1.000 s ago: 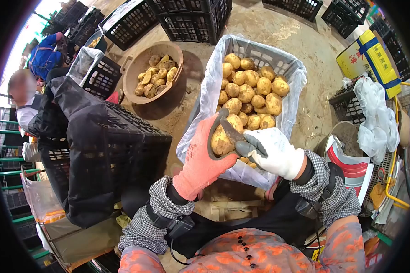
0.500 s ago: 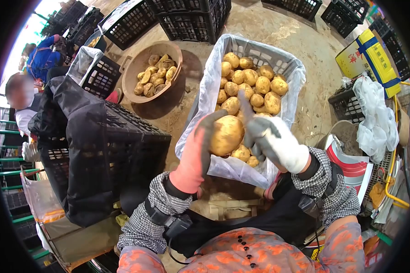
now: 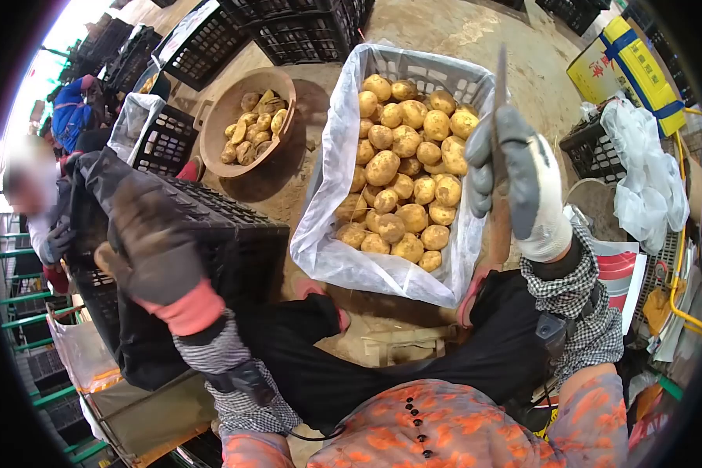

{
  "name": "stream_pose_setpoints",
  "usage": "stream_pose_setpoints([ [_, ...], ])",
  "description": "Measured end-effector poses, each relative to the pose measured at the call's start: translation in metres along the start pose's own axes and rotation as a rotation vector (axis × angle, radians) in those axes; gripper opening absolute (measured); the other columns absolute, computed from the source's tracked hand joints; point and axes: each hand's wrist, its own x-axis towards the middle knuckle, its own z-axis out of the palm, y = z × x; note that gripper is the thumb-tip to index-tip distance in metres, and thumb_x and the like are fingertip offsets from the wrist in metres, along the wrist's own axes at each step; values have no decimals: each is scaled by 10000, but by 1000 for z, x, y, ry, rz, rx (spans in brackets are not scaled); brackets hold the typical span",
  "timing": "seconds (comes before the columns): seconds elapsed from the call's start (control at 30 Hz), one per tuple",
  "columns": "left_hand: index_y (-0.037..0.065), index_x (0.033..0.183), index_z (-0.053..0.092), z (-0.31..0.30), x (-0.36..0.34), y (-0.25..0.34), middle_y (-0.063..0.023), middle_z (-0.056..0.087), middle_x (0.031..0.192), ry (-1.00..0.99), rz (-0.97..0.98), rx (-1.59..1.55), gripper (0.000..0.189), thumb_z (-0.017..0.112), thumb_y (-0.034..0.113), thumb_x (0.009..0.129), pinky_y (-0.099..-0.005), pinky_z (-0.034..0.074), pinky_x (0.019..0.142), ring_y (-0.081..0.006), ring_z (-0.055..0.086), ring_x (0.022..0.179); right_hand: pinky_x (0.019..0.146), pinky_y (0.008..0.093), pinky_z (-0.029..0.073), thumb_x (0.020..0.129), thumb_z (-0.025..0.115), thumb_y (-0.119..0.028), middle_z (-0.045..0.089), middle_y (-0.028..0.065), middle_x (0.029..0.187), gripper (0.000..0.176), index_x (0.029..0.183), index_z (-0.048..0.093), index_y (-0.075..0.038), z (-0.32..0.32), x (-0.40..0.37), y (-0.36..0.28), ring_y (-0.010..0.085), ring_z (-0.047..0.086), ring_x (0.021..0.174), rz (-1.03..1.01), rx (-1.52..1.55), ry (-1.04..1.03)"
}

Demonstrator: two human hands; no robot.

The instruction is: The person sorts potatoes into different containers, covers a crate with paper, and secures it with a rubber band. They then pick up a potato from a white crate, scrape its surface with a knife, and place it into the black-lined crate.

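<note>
My right hand point(image 3: 522, 175), in a grey-palmed white glove, is closed around a knife point(image 3: 501, 82). The blade points up past the fingers at the right rim of the lined crate, and a brownish handle shows below. My left hand point(image 3: 152, 246), in a pink glove with a dark, dirty palm, is over the black crate point(image 3: 234, 249) on the left. Motion blurs it, but its thumb and fingers look spread, with nothing visible in them. Between my hands stands a crate with a white plastic liner point(image 3: 320, 203), filled with many potatoes point(image 3: 404, 141).
A brown basin point(image 3: 210, 144) holds cut and dark potatoes. Black crates point(image 3: 296, 35) stand behind it. On the right are a yellow box point(image 3: 632, 74) and a plastic bag point(image 3: 643, 164). A co-worker point(image 3: 35, 191) is at the left, beyond the black crate.
My left hand has swung left from the lined crate to the black crate, and the large potato is gone from it. My right hand has moved right and up with the knife.
</note>
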Motion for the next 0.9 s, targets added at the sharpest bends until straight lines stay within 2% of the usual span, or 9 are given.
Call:
stream_pose_setpoints([
  [0.1, -51, 1338, 436, 4, -21, -98, -160, 585, 1205, 117, -506, 333, 512, 495, 247, 926, -350, 449, 972, -248, 570, 1110, 417, 259, 382, 1002, 365, -495, 414, 11, 594, 457, 881, 453, -63, -16, 3, -6, 113, 399, 422, -214, -33, -2],
  [0.17, 31, 1294, 522, 45, -24, -170, -96, 611, 1157, -262, -773, 914, 452, 603, 154, 866, -303, 455, 905, -172, 584, 1037, 420, 253, 378, 1001, 367, -495, 415, 9, 608, 449, 896, 446, -65, -26, 4, -5, 109, 397, 427, -271, 27, 12],
  [0.27, 35, 1344, 464, 13, -56, -263, -206, 518, 1302, -522, -1013, 1211, 633, 663, 297, 803, -368, 430, 980, -325, 539, 1162, 440, 252, 378, 1017, 350, -461, 430, 16, 613, 459, 869, 481, -46, -30, 2, -12, 119, 428, 466, -210, 6, 55],
  [0.37, 22, 1446, 296, -24, -74, -360, -221, 408, 1424, -514, -855, 1352, 815, 650, 373, 801, -378, 339, 1081, -333, 401, 1322, 470, 271, 413, 986, 398, -264, 548, 78, 646, 339, 887, 566, 13, -38, 0, -16, 155, 506, 489, -175, 68, 80],
  [0.43, 31, 1445, 308, -25, -75, -405, -211, 409, 1428, -344, -1097, 1333, 837, 665, 399, 784, -378, 335, 1086, -320, 396, 1330, 467, 271, 415, 983, 415, -268, 551, 78, 649, 338, 890, 569, 18, -46, 2, -15, 155, 506, 485, -231, 5, 73],
  [0.5, 35, 1438, 322, -54, -91, -449, -203, 410, 1430, -409, -956, 1465, 868, 690, 423, 755, -370, 335, 1087, -312, 392, 1334, 463, 270, 389, 1022, 368, -373, 487, 55, 609, 430, 874, 536, -6, -43, 2, -20, 148, 466, 475, -213, 19, 101],
  [0.7, 18, 1319, 442, 15, -48, -335, -110, 571, 1189, -98, -912, 742, 608, 700, 26, 768, -296, 475, 926, -180, 552, 1125, 475, 263, 401, 1017, 377, -408, 494, 38, 630, 439, 895, 550, -23, -44, 0, -15, 133, 462, 477, -154, 130, 82],
  [0.77, 21, 1316, 437, 23, -27, -282, -89, 555, 1204, -79, -1013, 359, 564, 667, 9, 801, -283, 475, 922, -151, 544, 1122, 444, 254, 384, 1011, 381, -437, 455, 9, 624, 432, 910, 527, -43, -41, -1, -18, 109, 443, 473, -76, 148, 88],
  [0.9, 44, 1378, 342, 64, -15, -188, -96, 497, 1276, -85, -880, 367, 651, 674, 88, 820, -319, 454, 964, -193, 529, 1156, 421, 236, 366, 996, 419, -430, 406, -24, 607, 369, 938, 502, -75, -52, 13, -8, 90, 426, 469, -179, 279, 78],
])
